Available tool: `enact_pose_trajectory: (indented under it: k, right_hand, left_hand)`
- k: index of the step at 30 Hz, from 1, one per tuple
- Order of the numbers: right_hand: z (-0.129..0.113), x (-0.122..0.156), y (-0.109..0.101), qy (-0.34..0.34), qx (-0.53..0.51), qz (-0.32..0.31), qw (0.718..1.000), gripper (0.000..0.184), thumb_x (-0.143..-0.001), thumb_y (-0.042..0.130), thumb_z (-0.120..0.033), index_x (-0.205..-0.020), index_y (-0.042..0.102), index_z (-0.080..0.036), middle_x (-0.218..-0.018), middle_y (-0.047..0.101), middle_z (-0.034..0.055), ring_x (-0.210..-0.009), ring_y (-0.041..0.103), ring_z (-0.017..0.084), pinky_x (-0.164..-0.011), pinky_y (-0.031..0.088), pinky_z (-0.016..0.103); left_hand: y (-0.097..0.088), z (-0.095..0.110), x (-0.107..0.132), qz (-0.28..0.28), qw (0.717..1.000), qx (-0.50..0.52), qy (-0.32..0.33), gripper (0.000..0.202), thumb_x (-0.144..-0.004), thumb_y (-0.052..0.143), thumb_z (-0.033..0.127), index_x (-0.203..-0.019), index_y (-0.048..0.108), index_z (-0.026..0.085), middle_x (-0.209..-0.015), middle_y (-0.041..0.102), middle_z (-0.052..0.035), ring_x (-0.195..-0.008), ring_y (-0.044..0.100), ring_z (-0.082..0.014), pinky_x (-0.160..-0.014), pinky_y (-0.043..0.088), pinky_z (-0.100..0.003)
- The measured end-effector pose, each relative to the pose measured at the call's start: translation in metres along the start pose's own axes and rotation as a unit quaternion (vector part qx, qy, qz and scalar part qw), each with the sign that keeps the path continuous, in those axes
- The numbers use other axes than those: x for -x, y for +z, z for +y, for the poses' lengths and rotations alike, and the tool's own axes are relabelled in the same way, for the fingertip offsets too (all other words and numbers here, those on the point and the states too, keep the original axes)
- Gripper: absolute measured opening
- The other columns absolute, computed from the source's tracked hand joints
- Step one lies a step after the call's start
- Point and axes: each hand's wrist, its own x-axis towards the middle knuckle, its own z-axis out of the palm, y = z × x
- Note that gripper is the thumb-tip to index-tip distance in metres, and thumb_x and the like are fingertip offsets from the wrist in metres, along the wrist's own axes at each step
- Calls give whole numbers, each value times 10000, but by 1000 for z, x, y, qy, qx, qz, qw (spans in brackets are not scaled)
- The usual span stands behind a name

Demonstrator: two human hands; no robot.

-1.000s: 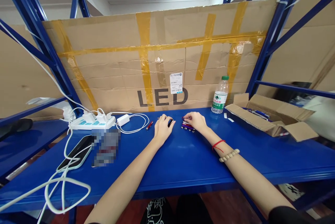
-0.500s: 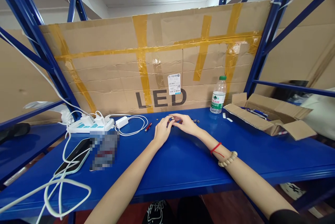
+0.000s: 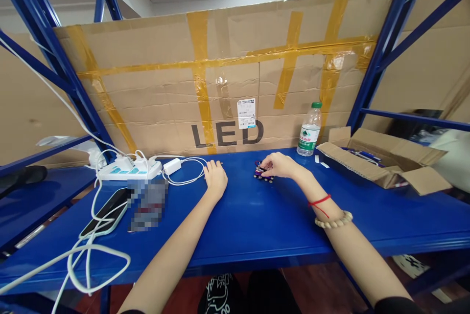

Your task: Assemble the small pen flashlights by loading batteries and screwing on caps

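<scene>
My right hand (image 3: pixel 279 165) is closed at the fingertips around a small purple object (image 3: pixel 263 173). Round shiny bits line its lower edge like little wheels, and it sits at the tabletop; the fingers hide part of it. Off to the left, my left hand (image 3: pixel 216 180) lies palm down near the white cable, its fingers bent and close together. Whatever is beneath those fingers is hidden. A wide gap of blue table (image 3: pixel 242 221) separates the two hands.
A water bottle (image 3: pixel 309 130) and an open cardboard box (image 3: pixel 370 165) stand at the right. On the left are a power strip (image 3: pixel 128 171), a white adapter (image 3: pixel 172 166), a phone (image 3: pixel 106 213) and loose cables. A taped cardboard sheet (image 3: pixel 165 103) rises behind the table.
My hands were together at the middle and have parted. The left moved left, over where a small red stick-like object lay. The right moved right, and the purple object has come into view.
</scene>
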Motion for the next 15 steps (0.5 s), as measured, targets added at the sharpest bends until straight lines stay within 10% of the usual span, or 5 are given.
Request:
enact_pose_trajectory:
  k: [15]
  right_hand:
    - [-23, 4, 3, 57, 111, -103, 987, 194, -491, 729, -306, -679, 693, -281, -729, 679, -11, -688, 626, 186, -536, 386, 243]
  left_hand:
    - [7, -6, -5, -66, 993, 99, 12, 367, -778, 332, 20, -1077, 498, 153, -1064, 487, -134, -1013, 445, -247, -831, 386, -383]
